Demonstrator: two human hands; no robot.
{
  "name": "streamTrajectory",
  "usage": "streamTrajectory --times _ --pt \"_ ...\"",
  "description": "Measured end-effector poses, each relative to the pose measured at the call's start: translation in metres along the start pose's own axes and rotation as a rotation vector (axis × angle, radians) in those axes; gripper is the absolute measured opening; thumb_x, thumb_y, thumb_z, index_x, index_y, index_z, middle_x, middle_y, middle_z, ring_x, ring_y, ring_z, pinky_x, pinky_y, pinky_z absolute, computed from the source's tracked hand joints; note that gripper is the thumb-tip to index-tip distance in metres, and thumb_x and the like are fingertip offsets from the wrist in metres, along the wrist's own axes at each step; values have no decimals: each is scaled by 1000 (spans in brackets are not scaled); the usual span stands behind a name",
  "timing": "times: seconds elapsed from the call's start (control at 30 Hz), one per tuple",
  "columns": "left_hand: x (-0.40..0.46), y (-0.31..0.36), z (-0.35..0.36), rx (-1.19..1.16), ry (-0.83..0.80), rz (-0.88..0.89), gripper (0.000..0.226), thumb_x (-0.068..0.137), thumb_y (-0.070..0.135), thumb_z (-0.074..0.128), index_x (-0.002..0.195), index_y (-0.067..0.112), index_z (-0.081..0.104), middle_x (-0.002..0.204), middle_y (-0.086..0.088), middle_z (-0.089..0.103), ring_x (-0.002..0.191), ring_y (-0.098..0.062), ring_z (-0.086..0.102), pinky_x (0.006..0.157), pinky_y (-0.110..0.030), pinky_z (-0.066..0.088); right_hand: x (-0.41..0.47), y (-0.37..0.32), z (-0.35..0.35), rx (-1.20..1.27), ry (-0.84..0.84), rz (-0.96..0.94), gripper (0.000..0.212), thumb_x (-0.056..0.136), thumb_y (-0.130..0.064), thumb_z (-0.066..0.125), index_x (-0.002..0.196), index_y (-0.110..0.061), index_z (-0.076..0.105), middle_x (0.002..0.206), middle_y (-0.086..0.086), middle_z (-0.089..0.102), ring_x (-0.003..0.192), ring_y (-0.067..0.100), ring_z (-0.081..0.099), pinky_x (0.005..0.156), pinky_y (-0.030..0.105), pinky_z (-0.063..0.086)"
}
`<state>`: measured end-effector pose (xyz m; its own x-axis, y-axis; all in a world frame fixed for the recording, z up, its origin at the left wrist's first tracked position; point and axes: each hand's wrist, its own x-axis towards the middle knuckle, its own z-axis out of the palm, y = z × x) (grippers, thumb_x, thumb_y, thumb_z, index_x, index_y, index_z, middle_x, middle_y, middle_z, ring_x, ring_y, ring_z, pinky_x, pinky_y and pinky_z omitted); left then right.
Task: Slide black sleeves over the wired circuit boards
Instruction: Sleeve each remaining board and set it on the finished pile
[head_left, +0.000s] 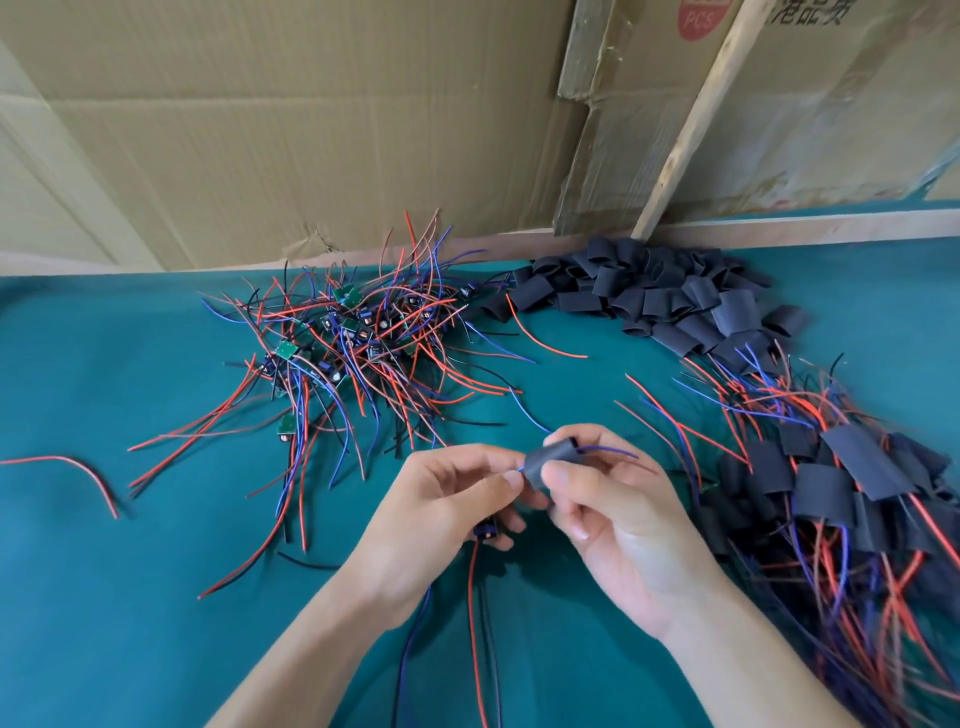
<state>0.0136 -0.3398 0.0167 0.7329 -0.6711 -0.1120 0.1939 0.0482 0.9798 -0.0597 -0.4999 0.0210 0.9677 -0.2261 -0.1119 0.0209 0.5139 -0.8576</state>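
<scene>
Left hand (447, 499) nearest lens, pinching wired circuit board (487, 531), red, blue, black leads trailing down. Right hand (613, 514) beside it, gripping black sleeve (550, 460) between thumb and fingers, blue wire threaded through. Behind, on green cloth (104, 571): tangle of bare boards (343, 343) left, loose sleeves (665, 296) centre-right, sleeved boards (841, 493) far right.

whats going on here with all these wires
A person is threading a board's wires through a black sleeve. The right hand pinches the sleeve; the left hand holds the board and feeds a blue wire, which already pokes out the far end. The sleeve is not yet over the board. On the green table lie bare boards, loose sleeves and sleeved ones.
</scene>
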Motion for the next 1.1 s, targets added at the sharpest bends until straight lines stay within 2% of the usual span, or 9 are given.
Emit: streamTrajectory --times 0.07,0.2,0.27,0.37,0.47,0.57,0.7,0.87,1.1 --pt "0 -1 0 -12 3 -3 18 92 18 68 108 21 76 90 -10 76 73 -17 64 64 -27 54 0 1 1 -145 21 -39 26 58 -18 87 80 -19 74 76 13 66 64 26 48 47 21 36" --pt "1 -2 1 -32 -13 -9 20 91 18 68 110 21 74 96 -12 76 79 -19 67 69 -29 57 1 0 -4 -189 65 -85 25 67 -15 89 83 -8 71 80 16 71 55 18 47 47 22 37" --pt "2 -3 -1 -72 -55 -31 30 85 10 60 112 18 73 107 -14 75 88 -22 70 74 -30 57 1 -1 -5 -215 90 -108 24 67 -6 91 81 -10 72 83 19 72 54 19 47 49 23 39" --pt "2 -3 -3 -116 -98 -47 55 72 -5 48 123 9 65 122 -15 71 113 -25 68 87 -32 56 1 -2 -7 -231 141 -128 21 62 -20 89 76 -12 77 78 15 71 54 18 49 50 25 42" --pt "2 -4 -1 -151 -86 -34 59 72 -9 51 128 7 61 126 -17 69 121 -25 65 99 -35 55 2 -5 -9 -193 177 -124 20 60 -22 87 75 -14 77 78 17 71 52 16 47 49 23 41" --pt "1 -5 -1 -140 -73 -68 54 76 -3 63 129 9 60 119 -17 72 114 -28 69 100 -36 55 2 -8 -9 -58 155 -68 11 63 -15 84 68 -20 76 79 10 73 56 14 52 48 19 40" --pt "0 -4 2 -140 -55 -128 33 85 2 75 116 1 64 105 -24 74 94 -35 72 87 -36 61 4 -10 -12 94 167 -30 16 64 -9 80 65 -23 73 83 10 72 61 12 55 46 17 40" --pt "2 -3 2 -72 44 -79 33 74 11 82 101 -1 67 89 -20 75 78 -24 72 70 -26 58 5 -7 -12 -92 169 -80 21 63 -12 88 72 -21 72 82 8 71 67 21 52 49 21 43" --pt "4 -6 1 213 170 38 19 79 4 84 84 20 75 81 2 77 73 -11 71 71 -21 55 3 8 -6 -344 188 -193 20 75 -16 83 91 -15 73 83 13 75 62 20 62 52 25 49"
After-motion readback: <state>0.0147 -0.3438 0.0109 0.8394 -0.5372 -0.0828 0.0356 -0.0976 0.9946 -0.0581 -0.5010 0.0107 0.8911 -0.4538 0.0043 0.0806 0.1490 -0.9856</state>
